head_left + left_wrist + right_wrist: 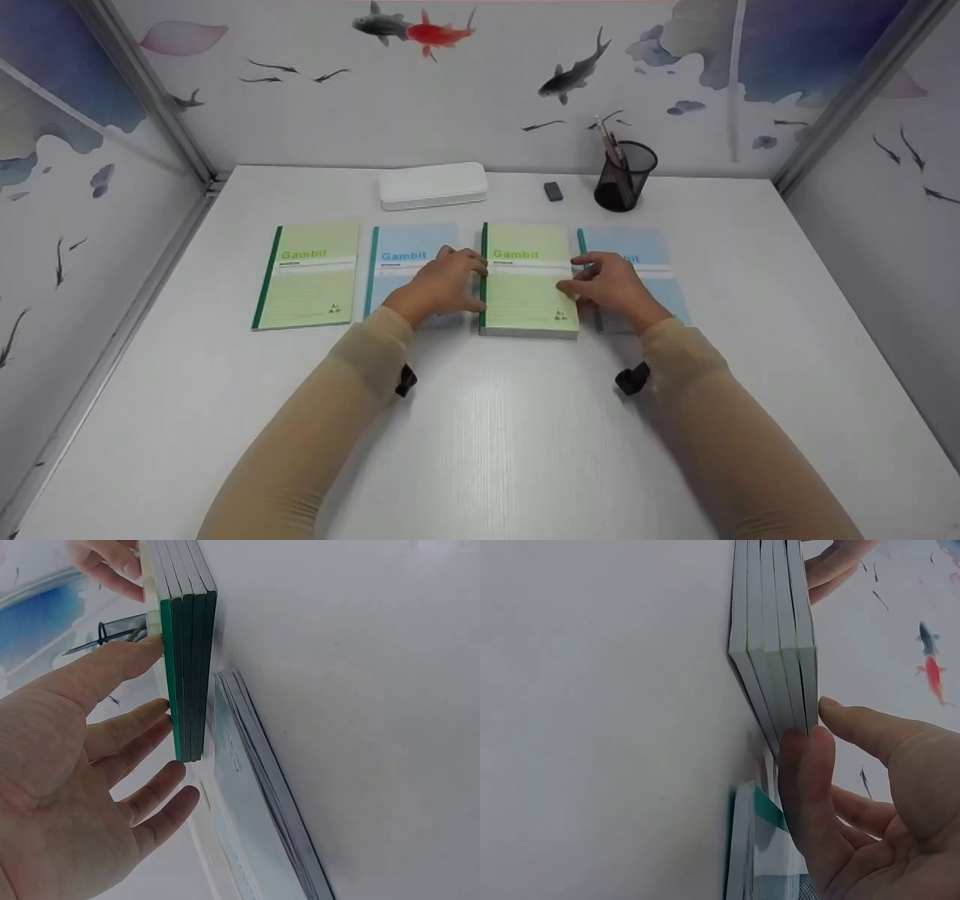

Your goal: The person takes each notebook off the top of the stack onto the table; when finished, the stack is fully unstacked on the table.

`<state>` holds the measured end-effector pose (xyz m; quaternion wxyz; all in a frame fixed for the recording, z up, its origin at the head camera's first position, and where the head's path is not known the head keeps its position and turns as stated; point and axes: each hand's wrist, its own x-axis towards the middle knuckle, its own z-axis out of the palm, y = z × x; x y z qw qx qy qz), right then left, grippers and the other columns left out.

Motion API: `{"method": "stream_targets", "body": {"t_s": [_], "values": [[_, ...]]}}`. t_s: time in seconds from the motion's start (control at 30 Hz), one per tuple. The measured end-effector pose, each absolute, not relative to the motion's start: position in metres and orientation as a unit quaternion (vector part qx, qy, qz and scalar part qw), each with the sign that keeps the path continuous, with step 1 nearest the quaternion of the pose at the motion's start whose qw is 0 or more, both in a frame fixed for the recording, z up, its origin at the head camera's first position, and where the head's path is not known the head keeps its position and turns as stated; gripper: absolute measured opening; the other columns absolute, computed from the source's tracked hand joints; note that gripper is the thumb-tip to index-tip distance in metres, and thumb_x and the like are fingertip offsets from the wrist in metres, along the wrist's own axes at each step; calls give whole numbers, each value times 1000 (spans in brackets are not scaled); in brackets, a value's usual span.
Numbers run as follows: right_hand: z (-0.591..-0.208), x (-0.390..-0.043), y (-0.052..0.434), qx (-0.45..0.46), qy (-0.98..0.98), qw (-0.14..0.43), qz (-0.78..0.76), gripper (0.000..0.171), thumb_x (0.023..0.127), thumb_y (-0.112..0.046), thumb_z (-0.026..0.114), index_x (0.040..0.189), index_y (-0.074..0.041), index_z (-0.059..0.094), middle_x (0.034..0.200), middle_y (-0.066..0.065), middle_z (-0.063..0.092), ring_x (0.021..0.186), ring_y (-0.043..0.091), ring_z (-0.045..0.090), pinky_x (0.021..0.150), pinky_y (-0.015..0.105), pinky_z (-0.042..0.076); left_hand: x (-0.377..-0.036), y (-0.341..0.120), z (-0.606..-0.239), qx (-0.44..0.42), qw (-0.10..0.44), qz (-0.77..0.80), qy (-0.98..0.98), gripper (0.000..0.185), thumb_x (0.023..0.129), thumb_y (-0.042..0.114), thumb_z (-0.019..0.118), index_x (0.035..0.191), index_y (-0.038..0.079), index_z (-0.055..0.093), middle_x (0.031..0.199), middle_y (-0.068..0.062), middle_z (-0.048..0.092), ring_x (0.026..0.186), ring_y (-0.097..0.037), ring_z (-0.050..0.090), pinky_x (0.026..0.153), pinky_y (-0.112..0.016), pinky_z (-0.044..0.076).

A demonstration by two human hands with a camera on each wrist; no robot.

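A stack of green Gambit notebooks (529, 289) lies third in a row on the white table (480, 435). My left hand (466, 281) touches its dark green spine (191, 652) with straight fingers (127, 735). My right hand (581, 279) rests against the stack's page edge (776, 637), the thumb (806, 787) along the edge and the index finger on top. The left hand lies over a blue notebook pile (409, 251), also seen flat beside the spine (255, 795). The right hand covers part of another blue pile (637, 247).
A single green notebook pile (311, 274) lies at the row's left end. Behind the row stand a white case (433, 185), a small dark eraser (553, 191) and a black mesh pen cup (625, 176). Patterned partition walls enclose three sides.
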<state>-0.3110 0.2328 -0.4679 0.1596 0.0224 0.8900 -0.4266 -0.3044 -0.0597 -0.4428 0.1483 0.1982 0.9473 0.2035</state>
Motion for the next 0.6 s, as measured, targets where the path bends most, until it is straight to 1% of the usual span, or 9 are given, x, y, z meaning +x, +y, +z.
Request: {"method": "stream_targets", "body": {"t_s": [0.13,0.33,0.47,0.6], "values": [[-467,-312,231,16,898,161,-408,70,93,-29,78,151,-4,49,126,18,65,85,16,72,73,29,61,-303,-59,-443,196,146,205,948,62,88,33,83,142,12,62,157,1,48,142,-25,38,120,-43,38],[-461,-311,228,20,904,161,-396,67,94,-28,77,151,-3,50,128,17,64,92,18,70,78,28,59,-302,-58,-443,196,133,197,952,61,88,34,83,142,13,63,157,3,48,142,-26,38,120,-43,39],[-462,-311,229,19,900,153,-408,65,94,-26,77,149,-3,52,126,18,65,89,16,70,77,27,58,-302,-58,-443,200,125,188,954,60,88,32,83,141,12,64,156,3,50,142,-27,39,117,-45,41],[-466,-309,229,15,895,143,-423,62,94,-22,77,147,-1,54,123,19,67,88,16,70,77,28,59,-302,-58,-444,199,124,181,955,59,88,32,83,140,12,64,156,0,49,143,-28,38,117,-46,41]]}}
